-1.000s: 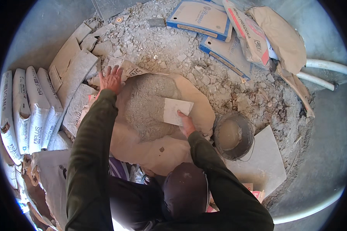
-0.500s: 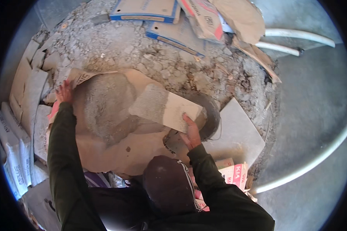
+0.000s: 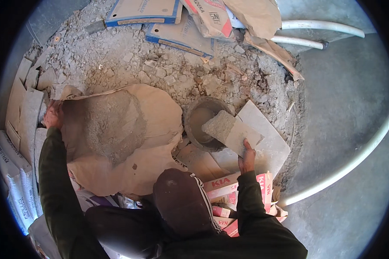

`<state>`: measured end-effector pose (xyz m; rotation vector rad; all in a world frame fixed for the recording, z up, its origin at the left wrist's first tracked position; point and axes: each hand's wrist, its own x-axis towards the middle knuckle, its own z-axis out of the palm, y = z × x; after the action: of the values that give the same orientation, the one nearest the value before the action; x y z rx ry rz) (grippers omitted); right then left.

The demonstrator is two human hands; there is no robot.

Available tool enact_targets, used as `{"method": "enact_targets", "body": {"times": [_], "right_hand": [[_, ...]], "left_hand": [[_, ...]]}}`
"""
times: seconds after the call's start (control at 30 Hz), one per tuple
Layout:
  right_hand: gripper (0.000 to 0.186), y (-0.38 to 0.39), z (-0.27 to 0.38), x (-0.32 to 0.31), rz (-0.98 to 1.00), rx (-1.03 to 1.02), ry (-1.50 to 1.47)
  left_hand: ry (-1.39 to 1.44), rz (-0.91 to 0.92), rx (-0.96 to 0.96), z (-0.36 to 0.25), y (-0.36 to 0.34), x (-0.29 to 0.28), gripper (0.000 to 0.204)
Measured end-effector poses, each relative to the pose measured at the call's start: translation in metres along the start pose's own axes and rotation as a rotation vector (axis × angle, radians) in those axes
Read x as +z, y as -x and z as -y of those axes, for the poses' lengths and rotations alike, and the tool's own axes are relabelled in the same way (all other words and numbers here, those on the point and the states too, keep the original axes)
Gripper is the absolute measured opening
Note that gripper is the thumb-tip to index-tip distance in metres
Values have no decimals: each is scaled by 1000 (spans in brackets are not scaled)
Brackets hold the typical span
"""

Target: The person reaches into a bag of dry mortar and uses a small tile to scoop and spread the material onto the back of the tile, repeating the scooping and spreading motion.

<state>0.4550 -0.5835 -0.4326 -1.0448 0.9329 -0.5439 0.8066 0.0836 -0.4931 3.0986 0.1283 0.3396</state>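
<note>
My right hand (image 3: 247, 156) grips a flat, pale piece of tile (image 3: 245, 134) by its near end. Grey powder (image 3: 221, 125) lies heaped on the tile's far-left end, which is over the rim of a dark round bucket (image 3: 189, 113). Murky, greyish-brown contents (image 3: 199, 118) show inside the bucket. Left of it, an opened brown paper sack (image 3: 162, 97) lies spread out with a mound of grey powder (image 3: 112, 123) on it. My left hand (image 3: 54, 114) is closed at the sack's far-left edge; its fingertips are partly hidden.
A large square tile (image 3: 268, 134) lies right of the bucket. Rubble (image 3: 160, 71) covers the ground beyond, with blue-edged cartons (image 3: 145, 12) and paper sacks (image 3: 250, 17) on it. Pink-and-white boxes (image 3: 220, 183) lie near my right forearm. White pipes (image 3: 345, 166) run along the right.
My right hand has moved right with the tile piece, bringing its powder-covered end from the sack to above the bucket. The left hand remains at the sack's edge.
</note>
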Motion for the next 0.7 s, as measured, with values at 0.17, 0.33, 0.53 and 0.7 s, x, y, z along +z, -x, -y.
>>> {"method": "enact_targets", "body": {"times": [0.17, 0.33, 0.53, 0.7], "right_hand": [[33, -10, -12, -10, -26, -75, 123], [29, -3, -17, 1, -28, -145, 252], [22, 16, 9, 23, 89, -337, 620], [23, 42, 27, 57, 93, -367, 553]], "left_hand": [[31, -33, 78, 4, 7, -23, 30], [100, -57, 104, 44, 12, -22, 30], [252, -23, 172, 32, 9, -52, 28], [602, -102, 155, 42, 22, -50, 25]]}}
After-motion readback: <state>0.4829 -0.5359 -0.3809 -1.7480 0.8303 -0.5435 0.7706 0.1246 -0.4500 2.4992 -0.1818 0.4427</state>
